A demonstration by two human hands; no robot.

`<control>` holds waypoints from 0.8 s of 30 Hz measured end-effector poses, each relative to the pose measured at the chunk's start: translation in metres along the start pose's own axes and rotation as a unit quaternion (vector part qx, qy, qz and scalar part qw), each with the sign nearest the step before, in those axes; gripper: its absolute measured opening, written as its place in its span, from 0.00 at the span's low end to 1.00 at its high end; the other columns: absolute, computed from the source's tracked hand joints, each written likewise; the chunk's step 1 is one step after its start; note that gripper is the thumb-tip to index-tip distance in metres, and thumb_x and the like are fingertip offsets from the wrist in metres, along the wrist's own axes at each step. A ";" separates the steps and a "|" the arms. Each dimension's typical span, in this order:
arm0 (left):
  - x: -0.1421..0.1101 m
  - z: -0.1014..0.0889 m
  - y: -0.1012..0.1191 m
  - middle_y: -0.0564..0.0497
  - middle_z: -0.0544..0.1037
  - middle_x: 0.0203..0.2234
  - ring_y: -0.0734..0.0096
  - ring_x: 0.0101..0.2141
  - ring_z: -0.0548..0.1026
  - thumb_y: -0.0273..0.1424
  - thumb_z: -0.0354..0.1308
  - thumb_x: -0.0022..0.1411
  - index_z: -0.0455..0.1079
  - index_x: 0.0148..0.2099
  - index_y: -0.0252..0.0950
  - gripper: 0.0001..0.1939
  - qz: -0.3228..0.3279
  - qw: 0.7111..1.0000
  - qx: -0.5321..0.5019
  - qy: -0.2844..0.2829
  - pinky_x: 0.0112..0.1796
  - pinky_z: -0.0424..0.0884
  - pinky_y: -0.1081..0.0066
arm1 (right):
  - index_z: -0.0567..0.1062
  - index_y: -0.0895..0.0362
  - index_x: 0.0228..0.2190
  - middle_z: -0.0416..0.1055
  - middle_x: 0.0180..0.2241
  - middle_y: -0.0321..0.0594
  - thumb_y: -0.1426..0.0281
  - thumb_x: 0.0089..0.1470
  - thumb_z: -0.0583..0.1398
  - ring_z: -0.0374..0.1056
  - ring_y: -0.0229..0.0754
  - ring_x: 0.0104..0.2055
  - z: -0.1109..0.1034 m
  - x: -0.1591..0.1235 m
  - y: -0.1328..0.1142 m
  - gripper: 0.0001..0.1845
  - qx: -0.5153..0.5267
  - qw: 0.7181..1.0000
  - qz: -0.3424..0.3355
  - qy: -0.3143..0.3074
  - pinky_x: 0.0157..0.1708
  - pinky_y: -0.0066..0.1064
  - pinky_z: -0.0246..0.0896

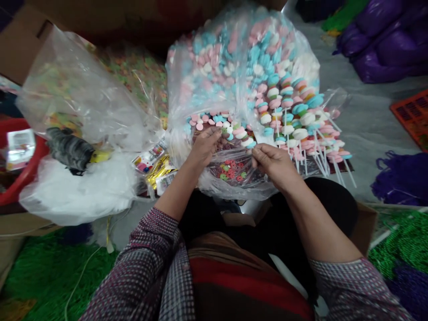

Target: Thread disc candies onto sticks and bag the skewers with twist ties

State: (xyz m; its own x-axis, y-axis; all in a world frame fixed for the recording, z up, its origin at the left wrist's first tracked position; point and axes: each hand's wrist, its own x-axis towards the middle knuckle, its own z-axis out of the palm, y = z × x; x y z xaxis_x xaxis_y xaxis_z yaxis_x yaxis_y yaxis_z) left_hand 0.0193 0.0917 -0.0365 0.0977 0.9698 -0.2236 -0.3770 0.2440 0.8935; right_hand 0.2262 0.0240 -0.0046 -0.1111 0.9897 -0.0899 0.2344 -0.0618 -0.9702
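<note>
Skewer of pink, white and blue discs (pixel 244 136), one: held aslant between the two hands, over clear plastic. Green ring (pixel 224 130): pinched at the skewer's upper end by the fingertips of the left hand (pixel 207 145). Lower end: pinched between thumb and forefinger of the right hand (pixel 274 164); the stick is hidden there. Loose discs (pixel 204 119): scattered just beyond the left hand. Red and green rings (pixel 230 170): seen below the skewer, among clear plastic. Filled skewers (pixel 300 133): piled right of the right hand, white sticks pointed nearward. Large clear bag (pixel 244 84): filled with like discs, set behind. Gold ties (pixel 160 171): bundled beside the left forearm. Red basin (pixel 35 178): placed far left. Purple bundle (pixel 384 40): placed upper right.
</note>
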 end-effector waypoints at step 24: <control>-0.021 0.028 0.012 0.48 0.81 0.35 0.63 0.46 0.81 0.33 0.59 0.68 0.75 0.43 0.38 0.05 -0.005 0.992 -0.092 -0.081 0.50 0.76 0.62 | 0.71 0.53 0.27 0.69 0.20 0.32 0.51 0.63 0.57 0.59 0.37 0.23 0.009 -0.002 0.006 0.21 -0.094 0.995 -0.020 -0.019 0.30 0.31 0.55</control>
State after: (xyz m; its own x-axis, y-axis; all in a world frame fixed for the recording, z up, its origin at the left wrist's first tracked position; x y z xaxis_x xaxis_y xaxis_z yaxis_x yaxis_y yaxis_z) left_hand 0.0389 0.0737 -0.0100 0.2437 0.9577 -0.1530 -0.5359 0.2645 0.8018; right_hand 0.2186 0.0207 -0.0121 -0.1589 0.9852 -0.0643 0.4061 0.0059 -0.9138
